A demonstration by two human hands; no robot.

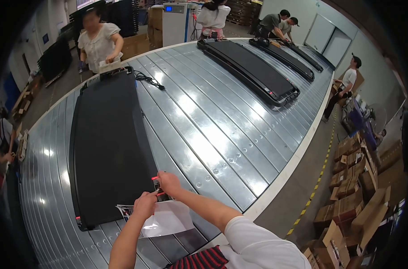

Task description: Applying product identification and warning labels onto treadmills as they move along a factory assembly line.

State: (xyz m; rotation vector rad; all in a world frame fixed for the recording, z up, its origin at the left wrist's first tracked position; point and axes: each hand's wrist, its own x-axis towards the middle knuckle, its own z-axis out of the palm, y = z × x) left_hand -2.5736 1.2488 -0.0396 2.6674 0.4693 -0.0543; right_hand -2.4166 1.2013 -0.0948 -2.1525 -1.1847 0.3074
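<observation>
A small dark item with a red end (158,188) was pinched between the two hands at the near right corner of the black treadmill (107,148). The right hand (169,183) was closed on its upper end, fingers together around it; the left hand (144,204) was set just below and to the left, its fingertips touching the item's lower part, though how firmly they were clamped could not be told. The item's long axis ran roughly from the left hand up to the right hand, along the treadmill's right edge. A clear plastic bag (168,219) with a printed sheet (125,210) in it lay under the hands, half on the treadmill's near end and half on the ribbed metal conveyor (213,121). The right hand was judged the nearer to the red end. Other treadmills (253,71) and people stood well apart at the far side.
</observation>
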